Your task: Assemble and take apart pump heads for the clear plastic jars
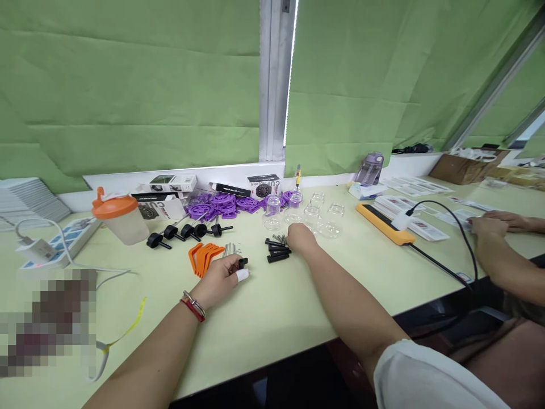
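My left hand (221, 275) rests on the pale green table (264, 318) with its fingers curled round a small black part (242, 263); one fingertip wears a white cover. Orange plastic pieces (204, 255) and thin metal pins (230, 248) lie just beyond it. My right hand (300, 236) reaches further out, fingers bent down over a small pile of black rods (276, 251) and tiny screws. Whether it grips one is hidden. Several clear glass cups (315, 218) stand right behind that hand.
Purple plastic parts (221, 205), black knobbed pieces (183, 232), boxes and an orange-lidded shaker (119, 218) sit at the back left. A power strip (55, 244) lies far left. An orange bar (383, 224) with a cable lies right, where another person's hands (494, 224) handle cards.
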The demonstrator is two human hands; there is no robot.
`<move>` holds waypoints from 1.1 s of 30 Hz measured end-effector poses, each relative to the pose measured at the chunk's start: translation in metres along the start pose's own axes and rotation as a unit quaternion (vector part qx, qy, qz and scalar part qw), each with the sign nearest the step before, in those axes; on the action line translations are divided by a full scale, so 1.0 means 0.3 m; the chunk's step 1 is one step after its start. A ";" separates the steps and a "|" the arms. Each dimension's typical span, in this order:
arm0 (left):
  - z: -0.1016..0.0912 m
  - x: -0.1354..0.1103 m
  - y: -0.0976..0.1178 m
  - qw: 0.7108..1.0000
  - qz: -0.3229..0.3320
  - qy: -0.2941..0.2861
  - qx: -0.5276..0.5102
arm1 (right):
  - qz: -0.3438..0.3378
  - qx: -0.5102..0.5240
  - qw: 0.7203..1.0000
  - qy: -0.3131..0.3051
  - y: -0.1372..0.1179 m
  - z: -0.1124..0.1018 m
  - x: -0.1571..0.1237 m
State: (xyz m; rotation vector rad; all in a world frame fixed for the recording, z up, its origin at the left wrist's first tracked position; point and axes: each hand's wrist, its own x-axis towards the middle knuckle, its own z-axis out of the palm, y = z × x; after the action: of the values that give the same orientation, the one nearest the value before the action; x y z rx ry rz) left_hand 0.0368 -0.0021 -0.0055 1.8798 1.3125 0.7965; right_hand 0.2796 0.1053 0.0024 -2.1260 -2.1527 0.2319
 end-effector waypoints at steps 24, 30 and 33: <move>0.008 0.006 -0.004 1.000 0.021 -0.004 -0.001 | -0.312 0.505 0.805 -0.001 -0.195 0.037 -0.178; 0.008 0.006 -0.013 0.999 0.036 -0.004 -0.010 | -0.356 0.497 0.791 -0.019 -0.247 0.048 -0.232; 0.008 0.006 -0.015 0.999 0.038 -0.010 -0.018 | -0.358 0.490 0.794 -0.033 -0.242 0.056 -0.227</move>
State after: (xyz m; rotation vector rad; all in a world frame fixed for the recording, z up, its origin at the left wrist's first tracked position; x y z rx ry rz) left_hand 0.0368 0.0004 -0.0105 1.9137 1.2129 0.8321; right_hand 0.2061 0.0361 0.0014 -0.6958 -1.9768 1.0460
